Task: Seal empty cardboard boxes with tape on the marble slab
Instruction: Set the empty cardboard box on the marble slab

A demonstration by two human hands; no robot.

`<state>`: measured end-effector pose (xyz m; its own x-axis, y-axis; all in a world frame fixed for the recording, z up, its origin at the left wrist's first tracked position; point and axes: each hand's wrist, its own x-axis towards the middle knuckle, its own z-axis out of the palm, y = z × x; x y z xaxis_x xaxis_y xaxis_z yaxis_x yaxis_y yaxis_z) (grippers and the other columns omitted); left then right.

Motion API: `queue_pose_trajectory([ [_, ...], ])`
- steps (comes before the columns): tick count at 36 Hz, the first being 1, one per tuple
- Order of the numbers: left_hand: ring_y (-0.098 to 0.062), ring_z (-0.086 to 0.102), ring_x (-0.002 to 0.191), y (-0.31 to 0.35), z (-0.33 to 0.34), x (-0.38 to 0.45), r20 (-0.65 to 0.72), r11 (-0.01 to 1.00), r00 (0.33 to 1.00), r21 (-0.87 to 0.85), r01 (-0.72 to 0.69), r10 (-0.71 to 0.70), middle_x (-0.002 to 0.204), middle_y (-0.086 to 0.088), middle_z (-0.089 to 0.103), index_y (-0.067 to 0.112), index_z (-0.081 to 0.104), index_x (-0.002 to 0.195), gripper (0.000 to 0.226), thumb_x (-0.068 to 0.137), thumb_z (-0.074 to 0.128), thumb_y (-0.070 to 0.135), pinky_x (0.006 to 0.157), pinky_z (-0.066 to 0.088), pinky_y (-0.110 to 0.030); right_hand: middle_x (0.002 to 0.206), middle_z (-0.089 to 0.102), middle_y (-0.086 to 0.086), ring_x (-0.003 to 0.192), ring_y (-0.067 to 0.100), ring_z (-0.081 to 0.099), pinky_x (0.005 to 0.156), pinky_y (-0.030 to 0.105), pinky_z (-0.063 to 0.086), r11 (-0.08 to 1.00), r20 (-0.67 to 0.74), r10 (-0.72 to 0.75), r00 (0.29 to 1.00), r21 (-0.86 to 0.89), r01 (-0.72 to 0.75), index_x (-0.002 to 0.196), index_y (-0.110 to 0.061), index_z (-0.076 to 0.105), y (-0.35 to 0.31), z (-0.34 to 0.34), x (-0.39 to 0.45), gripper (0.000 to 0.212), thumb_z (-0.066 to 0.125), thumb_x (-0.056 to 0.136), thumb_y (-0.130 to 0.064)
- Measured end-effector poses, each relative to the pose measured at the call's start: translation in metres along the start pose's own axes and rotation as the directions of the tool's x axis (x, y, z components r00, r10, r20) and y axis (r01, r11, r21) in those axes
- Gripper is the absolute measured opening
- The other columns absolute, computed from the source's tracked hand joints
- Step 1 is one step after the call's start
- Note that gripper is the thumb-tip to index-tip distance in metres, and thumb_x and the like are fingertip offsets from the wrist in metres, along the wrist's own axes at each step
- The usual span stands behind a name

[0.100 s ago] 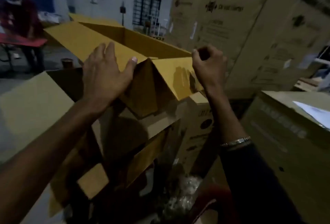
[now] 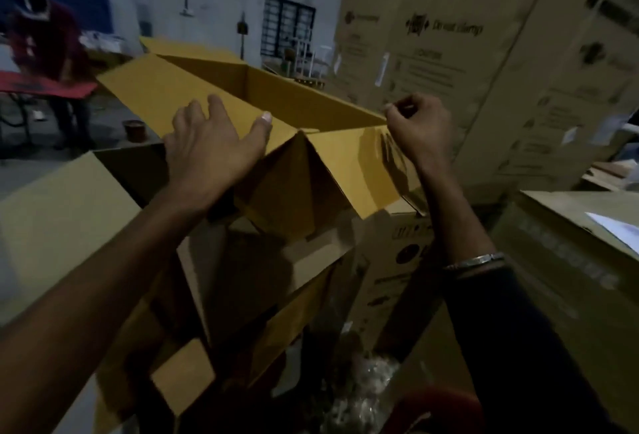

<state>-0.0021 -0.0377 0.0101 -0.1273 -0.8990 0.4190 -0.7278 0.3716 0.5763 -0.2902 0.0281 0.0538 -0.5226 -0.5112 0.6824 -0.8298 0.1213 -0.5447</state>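
Note:
An open yellow-brown cardboard box [image 2: 304,101] is held up in front of me with its flaps spread. My left hand [image 2: 211,146] lies flat on the left flap [image 2: 152,94], fingers straight and thumb stretched toward the corner fold. My right hand [image 2: 418,129] has curled fingers and pinches the top edge of the near flap [image 2: 349,160] at the box's right corner. No tape shows in my hands, and no marble slab is visible.
Large washing-machine cartons [image 2: 466,53] are stacked at the right and behind. More cardboard boxes [image 2: 58,222] and flaps crowd the space below, with plastic wrap [image 2: 366,385] near the floor. A person in red [image 2: 45,36] bends over a red table [image 2: 52,87] at the far left. A small brown tape roll [image 2: 135,129] sits beyond the box.
The view has shifted slightly. My right hand's fingers have tightened on the flap edge; my left hand stays flat on the left flap.

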Motion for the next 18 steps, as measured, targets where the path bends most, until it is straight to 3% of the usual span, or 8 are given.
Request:
queue_pose_trajectory([
  [6, -0.043, -0.005, 0.161, -0.008, 0.006, 0.066, 0.127, 0.979, 0.973, -0.048, 0.198, -0.19, 0.174, -0.022, 0.005, 0.014, 0.008, 0.168, 0.114, 0.089, 0.033, 0.091, 0.125, 0.011, -0.066, 0.093, 0.069, -0.005, 0.085, 0.011, 0.069, 0.08, 0.04, 0.063, 0.98, 0.317, 0.08, 0.945, -0.201, -0.016, 0.105, -0.022, 0.069, 0.011, 0.031, 0.063, 0.021, 0.07, 0.092, -0.037],
  [9, -0.046, -0.001, 0.16, -0.012, 0.013, 0.09, 0.208, 0.928, 0.933, -0.169, 0.331, -0.295, 0.173, -0.023, 0.006, 0.017, 0.012, 0.168, 0.118, 0.083, 0.047, 0.092, 0.121, 0.017, -0.073, 0.093, 0.064, -0.004, 0.089, 0.017, 0.067, 0.081, 0.04, 0.062, 0.96, 0.389, 0.116, 0.914, -0.278, -0.003, 0.103, -0.022, 0.065, 0.019, 0.044, 0.087, 0.023, 0.073, 0.088, -0.038],
  [13, -0.046, 0.004, 0.158, -0.017, 0.028, 0.105, 0.234, 0.824, 0.893, -0.349, 0.446, -0.384, 0.172, -0.017, 0.011, 0.025, 0.019, 0.165, 0.126, 0.067, 0.065, 0.089, 0.116, 0.023, -0.077, 0.096, 0.065, 0.0, 0.083, 0.016, 0.062, 0.064, 0.031, 0.051, 0.947, 0.502, 0.224, 0.836, -0.314, -0.065, 0.099, -0.023, 0.062, 0.027, 0.054, 0.106, 0.036, 0.08, 0.081, -0.048],
  [18, -0.045, 0.024, 0.151, -0.01, 0.047, 0.106, 0.319, 0.669, 0.858, -0.538, 0.513, -0.402, 0.165, -0.01, 0.023, 0.04, 0.016, 0.161, 0.129, 0.051, 0.069, 0.082, 0.114, 0.03, -0.071, 0.107, 0.066, 0.0, 0.093, 0.02, 0.065, 0.071, 0.036, 0.054, 0.942, 0.63, 0.3, 0.716, -0.312, -0.12, 0.123, -0.021, 0.065, 0.027, 0.062, 0.114, 0.045, 0.078, 0.086, -0.043],
])
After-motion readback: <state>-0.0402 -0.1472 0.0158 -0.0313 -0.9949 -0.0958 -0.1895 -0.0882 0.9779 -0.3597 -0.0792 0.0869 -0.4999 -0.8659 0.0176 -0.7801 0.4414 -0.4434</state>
